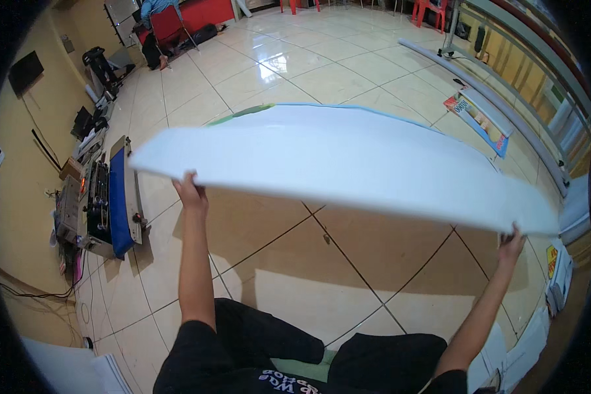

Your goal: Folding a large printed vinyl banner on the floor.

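Observation:
A wide white sheet (335, 162) hangs above the tiled floor before me, its near edge bent and slightly blurred. My left hand (192, 192) pinches that edge near its left end, thumb on top. Close to the right corner, my right hand (511, 244) grips the same edge. Along the far side, a thin blue border and a green printed patch (248, 112) show. The rest of any print is hidden from me. Below the sheet, its shadow falls on the floor tiles (295, 246).
A machine with a blue flap (123, 197) stands at left. A long grey tube (473, 93) and a printed banner piece (480, 120) lie at right, beside a metal-framed stand (517, 74). A person (160, 10) sits on a red chair (170, 24) at the back.

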`<state>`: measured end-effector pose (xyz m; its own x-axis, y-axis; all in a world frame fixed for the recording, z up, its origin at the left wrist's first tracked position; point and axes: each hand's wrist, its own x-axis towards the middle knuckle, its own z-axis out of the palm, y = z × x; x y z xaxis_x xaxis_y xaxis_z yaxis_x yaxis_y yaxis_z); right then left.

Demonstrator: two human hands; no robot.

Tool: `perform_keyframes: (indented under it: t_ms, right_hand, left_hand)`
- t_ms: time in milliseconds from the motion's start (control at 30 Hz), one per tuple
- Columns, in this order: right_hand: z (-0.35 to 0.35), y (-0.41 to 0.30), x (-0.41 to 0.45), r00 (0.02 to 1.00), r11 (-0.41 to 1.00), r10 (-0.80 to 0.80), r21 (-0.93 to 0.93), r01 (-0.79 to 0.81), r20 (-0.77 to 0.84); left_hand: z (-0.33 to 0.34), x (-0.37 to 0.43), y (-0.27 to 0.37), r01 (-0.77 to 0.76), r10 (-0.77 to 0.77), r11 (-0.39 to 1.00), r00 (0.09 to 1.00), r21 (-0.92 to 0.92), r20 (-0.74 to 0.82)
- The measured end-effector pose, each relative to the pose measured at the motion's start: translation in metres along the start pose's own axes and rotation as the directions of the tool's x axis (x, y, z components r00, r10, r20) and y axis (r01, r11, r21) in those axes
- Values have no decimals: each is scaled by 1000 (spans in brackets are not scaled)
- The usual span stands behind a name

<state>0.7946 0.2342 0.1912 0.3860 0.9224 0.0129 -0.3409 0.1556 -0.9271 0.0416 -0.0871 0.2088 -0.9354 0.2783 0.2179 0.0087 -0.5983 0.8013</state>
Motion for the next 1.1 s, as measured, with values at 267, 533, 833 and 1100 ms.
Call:
perform_keyframes:
  t_ms: [267,533,833,1100]
  right_hand:
    - [-126,187,-100,863,888,457,55,-456,-215]
    - [-164,207,-45,863,871,466,-72,-487,-194]
    - [-152,144,-104,814,808,535,-144,-571,-227]
    - [-162,32,-88,914,916,355,-121,-382,-196]
  left_hand:
    - [-179,-97,-148,626,-544,775,727,82,-419]
    - [-228,-85,-144,757,-690,614,653,224,-314]
    - [-275,-67,-74,822,-741,530,568,208,-359]
    - [-100,-21,9,435,-429,731,892,526,-141]
